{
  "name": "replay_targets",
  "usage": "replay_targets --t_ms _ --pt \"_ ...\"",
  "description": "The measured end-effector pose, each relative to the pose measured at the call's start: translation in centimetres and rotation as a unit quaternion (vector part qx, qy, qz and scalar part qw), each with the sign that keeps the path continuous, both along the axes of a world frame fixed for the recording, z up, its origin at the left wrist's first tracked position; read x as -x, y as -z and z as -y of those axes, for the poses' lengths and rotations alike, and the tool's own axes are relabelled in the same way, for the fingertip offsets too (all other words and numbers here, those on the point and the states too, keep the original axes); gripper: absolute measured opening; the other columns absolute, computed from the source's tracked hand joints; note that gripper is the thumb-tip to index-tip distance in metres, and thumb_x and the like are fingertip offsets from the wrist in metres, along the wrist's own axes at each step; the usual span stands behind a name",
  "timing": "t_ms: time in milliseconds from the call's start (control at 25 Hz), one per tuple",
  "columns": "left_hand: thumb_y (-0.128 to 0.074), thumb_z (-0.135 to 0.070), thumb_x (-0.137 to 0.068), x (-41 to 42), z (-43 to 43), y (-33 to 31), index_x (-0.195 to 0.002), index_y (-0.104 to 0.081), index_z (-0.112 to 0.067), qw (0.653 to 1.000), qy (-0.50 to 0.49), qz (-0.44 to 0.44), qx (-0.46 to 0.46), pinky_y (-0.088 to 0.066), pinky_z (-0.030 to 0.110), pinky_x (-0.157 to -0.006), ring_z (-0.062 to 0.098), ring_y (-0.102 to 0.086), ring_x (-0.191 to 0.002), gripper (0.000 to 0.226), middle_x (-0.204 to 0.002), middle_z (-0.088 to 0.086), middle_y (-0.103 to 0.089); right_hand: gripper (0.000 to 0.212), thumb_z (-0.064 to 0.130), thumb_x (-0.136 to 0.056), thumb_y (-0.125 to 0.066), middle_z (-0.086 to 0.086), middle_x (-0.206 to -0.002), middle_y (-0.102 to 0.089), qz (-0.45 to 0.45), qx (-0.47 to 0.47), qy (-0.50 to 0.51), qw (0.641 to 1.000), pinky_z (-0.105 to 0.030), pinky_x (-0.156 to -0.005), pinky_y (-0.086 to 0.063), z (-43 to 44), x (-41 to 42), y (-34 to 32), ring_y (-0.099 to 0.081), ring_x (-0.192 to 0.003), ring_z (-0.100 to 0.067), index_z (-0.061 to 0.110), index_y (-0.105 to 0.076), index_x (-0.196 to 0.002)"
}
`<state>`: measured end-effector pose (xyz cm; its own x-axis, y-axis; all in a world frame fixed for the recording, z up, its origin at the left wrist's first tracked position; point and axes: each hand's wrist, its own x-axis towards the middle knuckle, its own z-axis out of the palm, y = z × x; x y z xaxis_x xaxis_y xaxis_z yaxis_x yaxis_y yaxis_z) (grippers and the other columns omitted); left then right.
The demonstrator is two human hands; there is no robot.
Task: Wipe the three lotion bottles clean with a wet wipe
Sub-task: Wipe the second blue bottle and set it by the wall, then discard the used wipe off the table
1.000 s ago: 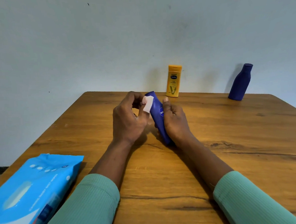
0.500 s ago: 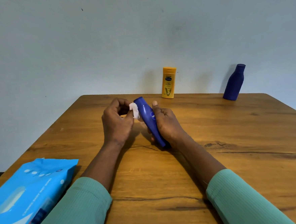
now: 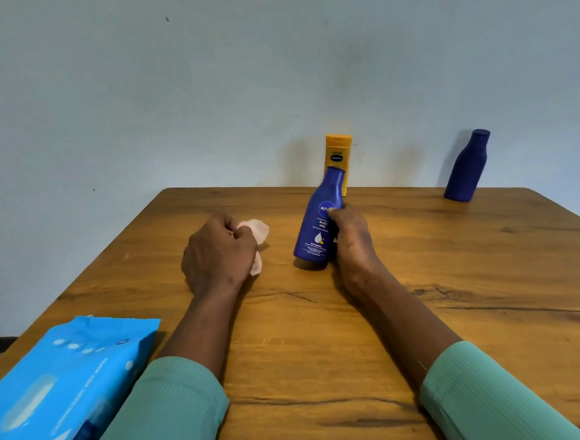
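Observation:
A blue lotion bottle with a white label stands on the wooden table, leaning slightly right, and my right hand grips its right side. To its left my left hand holds a crumpled white wet wipe, clear of the bottle. A yellow lotion bottle stands at the table's far edge against the wall, partly hidden behind the blue one. A dark blue bottle with no visible label stands at the far right.
A blue pack of wet wipes lies at the near left corner, beside my left sleeve. A pale wall rises directly behind the table's far edge.
My right hand has turned the blue bottle upright and set it on the table. My left hand has drawn the wipe off the bottle's cap and away to the left.

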<state>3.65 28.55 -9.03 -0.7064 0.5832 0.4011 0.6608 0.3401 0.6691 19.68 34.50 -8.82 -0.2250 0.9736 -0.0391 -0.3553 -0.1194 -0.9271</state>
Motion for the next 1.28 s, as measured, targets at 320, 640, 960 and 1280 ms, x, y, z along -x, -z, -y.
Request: replay_targets --t_ms 320,640,960,1280 --pt "-0.061 -0.044 -0.096 -0.2 -0.6 -0.2 -0.111 -0.067 -0.024 0.992 0.025 -0.039 0.119 -0.041 0.032 -0.069 0.013 -0.054 -0.086 0.026 -0.104 -0.002 -0.07 0.044 0.016 -0.102 -0.064 -0.005 -0.132 -0.063 0.282 -0.301 -0.018 0.911 -0.042 -0.097 -0.059 -11.0 8.7 -3.9 -0.061 -0.118 -0.02 0.013 -0.051 -0.143" --pt "-0.061 -0.042 -0.097 0.0 -0.8 -0.1 -0.111 -0.063 -0.025 0.991 0.036 -0.033 0.124 -0.041 0.029 -0.071 0.011 -0.056 -0.089 0.022 -0.104 -0.003 -0.067 0.045 0.015 -0.099 -0.07 -0.011 -0.134 -0.066 0.34 -0.356 -0.06 0.868 -0.033 -0.092 -0.056 -16.7 18.1 -2.2 -0.062 -0.111 -0.019 0.007 -0.054 -0.139" --pt "-0.061 -0.043 -0.096 0.1 -0.7 -0.2 -0.114 -0.061 -0.025 0.99 0.052 -0.04 0.127 -0.044 0.03 -0.074 0.013 -0.058 -0.093 0.025 -0.109 -0.003 -0.067 0.046 0.025 -0.101 -0.067 -0.013 -0.135 -0.064 0.319 -0.328 -0.081 0.886 -0.048 -0.097 -0.059 -18.1 17.7 -1.9 -0.065 -0.119 -0.029 0.01 -0.051 -0.142" --pt "-0.063 -0.043 -0.096 0.6 -1.1 0.4 -0.125 -0.06 -0.023 0.989 0.063 -0.041 0.13 -0.048 0.03 -0.081 0.017 -0.062 -0.106 0.035 -0.121 0.0 -0.066 0.049 0.018 -0.096 -0.072 -0.012 -0.133 -0.065 0.338 -0.302 -0.115 0.884 -0.046 -0.096 -0.059 -18.4 19.2 -1.8 -0.066 -0.116 -0.03 0.01 -0.053 -0.14"
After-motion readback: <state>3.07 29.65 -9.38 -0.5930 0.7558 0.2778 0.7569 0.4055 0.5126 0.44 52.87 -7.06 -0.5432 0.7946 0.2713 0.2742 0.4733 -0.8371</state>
